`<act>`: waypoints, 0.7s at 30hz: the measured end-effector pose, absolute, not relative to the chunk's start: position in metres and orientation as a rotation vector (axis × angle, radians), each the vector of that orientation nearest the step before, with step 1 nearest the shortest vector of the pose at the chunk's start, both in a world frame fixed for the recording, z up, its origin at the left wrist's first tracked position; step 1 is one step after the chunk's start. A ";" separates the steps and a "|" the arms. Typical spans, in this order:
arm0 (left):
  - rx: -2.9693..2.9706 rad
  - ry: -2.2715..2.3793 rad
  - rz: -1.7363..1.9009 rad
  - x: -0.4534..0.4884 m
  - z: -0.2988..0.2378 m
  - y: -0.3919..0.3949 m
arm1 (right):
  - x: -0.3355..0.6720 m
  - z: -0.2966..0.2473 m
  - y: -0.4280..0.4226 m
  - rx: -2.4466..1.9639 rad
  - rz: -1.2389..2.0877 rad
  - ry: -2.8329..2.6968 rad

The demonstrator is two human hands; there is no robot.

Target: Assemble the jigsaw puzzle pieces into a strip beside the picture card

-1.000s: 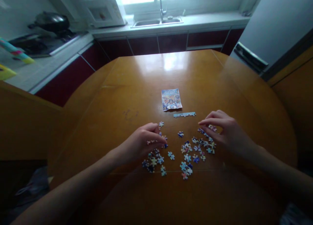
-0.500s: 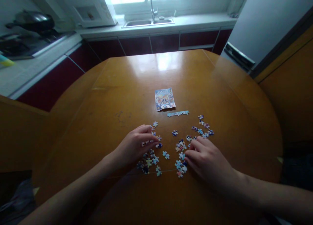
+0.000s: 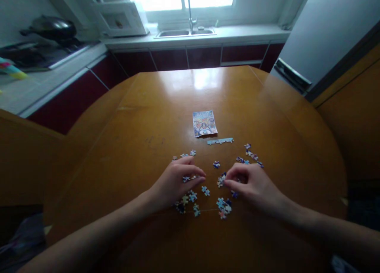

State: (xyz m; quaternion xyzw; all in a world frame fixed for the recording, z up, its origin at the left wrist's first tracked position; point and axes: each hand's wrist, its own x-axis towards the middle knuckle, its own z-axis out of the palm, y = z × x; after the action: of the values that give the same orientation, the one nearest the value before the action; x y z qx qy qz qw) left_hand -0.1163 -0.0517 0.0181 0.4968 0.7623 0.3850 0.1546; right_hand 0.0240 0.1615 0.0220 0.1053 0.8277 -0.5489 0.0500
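Observation:
My left hand (image 3: 175, 182) hovers over the left group of puzzle pieces (image 3: 185, 199). Its thumb and index finger point right with a small gap at the tips, and I see nothing between them. My right hand (image 3: 252, 186) is curled, thumb and index finger pinched at a pale puzzle piece (image 3: 221, 181) by the middle cluster. Between the hands lie a loose light-blue piece (image 3: 205, 191) and a dark-and-white piece (image 3: 216, 165). A joined strip of pieces (image 3: 220, 141) lies below a colourful picture sheet (image 3: 204, 123). Some pieces are hidden under both hands.
Everything lies on a large wooden table (image 3: 142, 114). More pieces are scattered at the right (image 3: 251, 155) and near the front (image 3: 223, 208). Beyond the table are a counter with a sink (image 3: 172, 33), a microwave (image 3: 120, 19), a stove with a pan (image 3: 52, 27) and a fridge (image 3: 323, 39).
My left hand has moved right, its fingertips now past the left pieces. The right hand has lifted its fingers to the middle cluster, from beside the lower pieces. The view has shifted slightly.

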 end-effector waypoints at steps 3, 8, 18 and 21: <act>1.271 2.131 1.210 -0.110 0.031 -0.035 | 0.013 0.035 0.166 0.465 -1.970 2.219; 1.064 2.069 1.258 -0.113 0.042 -0.015 | 0.006 0.039 0.166 0.515 -2.082 2.129; 0.660 1.938 1.160 -0.129 0.039 -0.004 | -0.007 0.020 0.188 -0.451 -1.503 3.244; 0.689 1.921 1.141 -0.135 0.037 0.000 | -0.015 0.017 0.196 -0.583 -1.279 3.313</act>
State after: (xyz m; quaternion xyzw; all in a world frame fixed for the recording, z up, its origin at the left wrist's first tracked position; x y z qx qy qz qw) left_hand -0.1348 -0.0004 0.0368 0.2714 0.7561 0.4492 0.3910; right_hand -0.0148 0.1956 0.0172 -0.1579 0.8966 -0.3461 -0.2268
